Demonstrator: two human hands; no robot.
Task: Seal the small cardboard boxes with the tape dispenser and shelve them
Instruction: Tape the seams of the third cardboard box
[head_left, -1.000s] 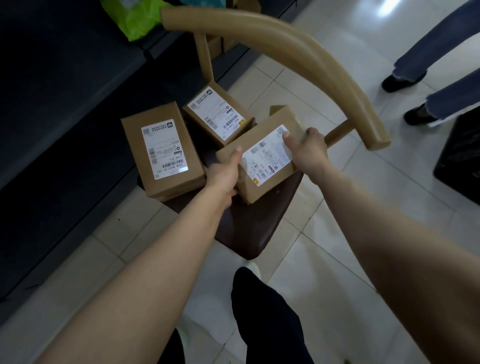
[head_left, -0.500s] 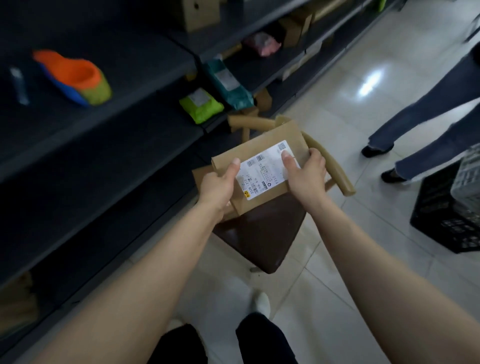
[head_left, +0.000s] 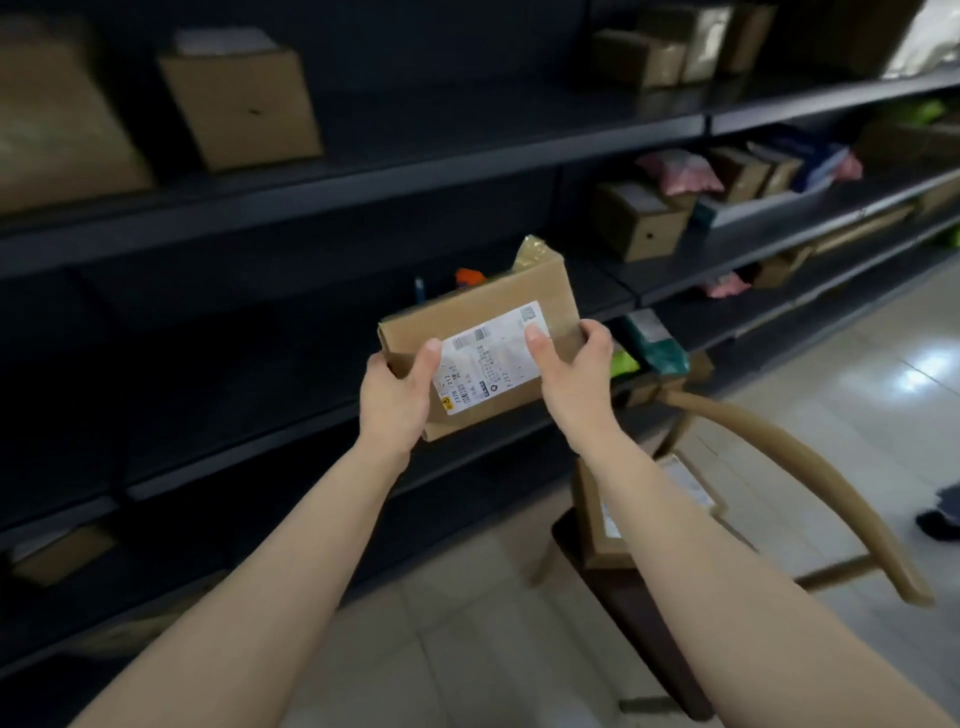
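My left hand (head_left: 395, 400) grips the lower left corner of a small cardboard box (head_left: 480, 338), thumb laid over the top face beside the white shipping label (head_left: 491, 358). My right hand (head_left: 574, 371) clasps the box's right end, thumb pressing on the label's upper right corner and fingers wrapped round the far side. Between them I hold the box in the air, tilted with its right end higher, in front of the dark metal shelving (head_left: 363, 171) and about level with a middle shelf; it touches no shelf. A crumpled bit of clear tape sticks up from its far top corner.

Behind the box, on that shelf, an orange object (head_left: 470, 275) peeks out, mostly hidden. Brown cartons (head_left: 244, 104) stand on the shelf above, and further right more boxes, pink packets (head_left: 680, 171) and a teal parcel (head_left: 654, 343) sit on the shelves. Below my right forearm, a wooden chair (head_left: 800, 467) with a curved back rail stands on the pale tiled floor (head_left: 467, 623), with another labelled box (head_left: 602, 514) on its dark seat.
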